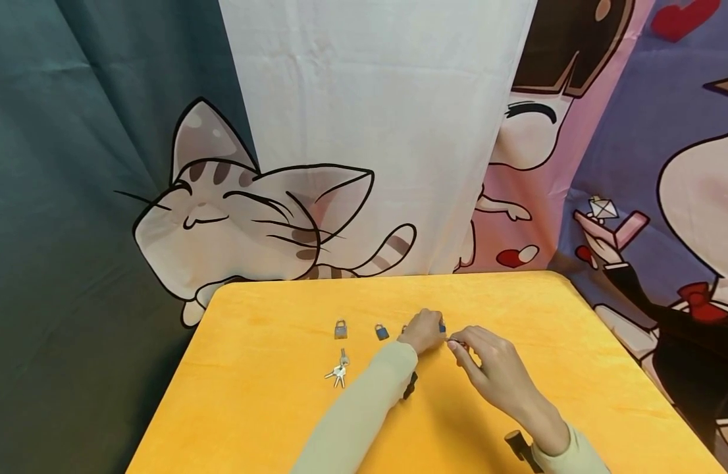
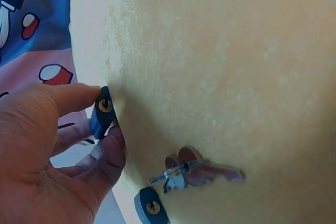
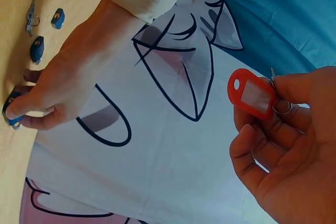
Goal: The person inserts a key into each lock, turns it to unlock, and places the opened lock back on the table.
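My left hand [image 1: 423,331] reaches to the far part of the table and grips a blue padlock [image 2: 103,111] between thumb and fingers. In the left wrist view its brass keyhole shows, with the padlock low at the tabletop. Just to the right, my right hand [image 1: 497,368] is raised and pinches a small key [image 3: 272,72] on a ring [image 3: 283,107], mostly hidden by the fingers. From that ring a red key tag [image 3: 253,94] with a pale label hangs beside the fingers. Another blue padlock [image 2: 150,207] stands close to the left hand, partly hidden by it in the head view.
Farther left along the same row are a blue padlock [image 1: 382,331] and a greyish padlock [image 1: 340,329]. Several loose keys [image 1: 338,374] lie in front of them on the yellow table [image 1: 251,395]. More keys [image 2: 194,169] lie near the left hand. Printed curtains [image 1: 376,99] hang behind.
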### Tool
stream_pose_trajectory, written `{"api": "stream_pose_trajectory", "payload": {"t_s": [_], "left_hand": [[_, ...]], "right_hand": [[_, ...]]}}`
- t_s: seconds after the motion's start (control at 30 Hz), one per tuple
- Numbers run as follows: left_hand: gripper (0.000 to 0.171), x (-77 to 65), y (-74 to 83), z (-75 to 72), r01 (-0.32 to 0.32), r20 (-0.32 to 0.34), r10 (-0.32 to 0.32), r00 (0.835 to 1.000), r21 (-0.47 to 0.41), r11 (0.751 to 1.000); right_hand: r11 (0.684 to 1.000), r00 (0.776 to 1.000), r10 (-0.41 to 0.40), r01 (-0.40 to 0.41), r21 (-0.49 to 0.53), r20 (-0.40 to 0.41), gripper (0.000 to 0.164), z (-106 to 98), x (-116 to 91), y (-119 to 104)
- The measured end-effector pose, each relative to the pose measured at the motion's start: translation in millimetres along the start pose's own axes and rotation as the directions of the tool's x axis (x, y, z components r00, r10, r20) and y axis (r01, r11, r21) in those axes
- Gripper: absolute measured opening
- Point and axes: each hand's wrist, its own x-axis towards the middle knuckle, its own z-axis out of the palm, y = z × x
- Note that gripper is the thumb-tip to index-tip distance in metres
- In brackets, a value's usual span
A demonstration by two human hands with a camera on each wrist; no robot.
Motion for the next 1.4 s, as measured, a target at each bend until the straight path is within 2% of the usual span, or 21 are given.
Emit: {"api": "stream_pose_trajectory", "payload": {"t_s": [0.13,0.37,0.53,0.63,0.77,0.97,1.13,1.27,1.4], "left_hand": [[0.013,0.3,2.0,-0.1,-0.043,0.005,0.043,0.999,0.008,0.999],[0.014,-0.5,4.0,2.1,-0.077,-0.006,0.077,0.997,0.032,0.997],[0.04,-0.7,8.8,2.8,-0.07,0.003,0.07,0.998,0.073,0.995],[0.035,-1.1,11.3,2.3,-0.053,0.03,0.051,0.998,0.081,0.995],[0.02,-3.4,12.4,0.7,-0.022,0.055,0.021,0.998,0.025,0.999],[0.031,-7.4,14.5,-6.3,-0.025,0.07,0.029,0.997,-0.057,0.998],[0.025,-9.3,15.5,-15.5,-0.081,0.033,0.085,0.996,-0.085,0.993],[0.019,-13.3,17.0,-27.6,-0.16,-0.023,0.159,0.987,-0.094,0.983],[0.012,-20.9,16.2,-41.5,-0.198,-0.067,0.193,0.979,-0.09,0.976]], "right_hand": [[1.0,1.0,0.008,-0.008,-0.001,-0.002,0.016,-1,-1,0],[1.0,1.0,0.018,-0.018,-0.005,-0.016,0.018,-1,-2,-2],[0.999,0.999,0.034,-0.034,-0.019,-0.004,0.017,-3,-3,-3],[0.999,0.999,0.04,-0.04,-0.026,0.001,0.017,-4,-4,-3],[0.999,0.999,0.035,-0.035,-0.025,-0.01,0.016,-5,-5,-3],[0.999,0.999,0.021,-0.022,-0.023,-0.031,0.016,-6,-4,-2],[1.0,0.999,0.014,-0.014,-0.015,-0.036,0.016,-8,-1,-3],[1.0,0.999,0.012,-0.012,-0.009,-0.039,0.017,-9,2,-4],[1.0,0.999,0.004,-0.004,-0.004,-0.039,0.017,-8,4,-6]]}}
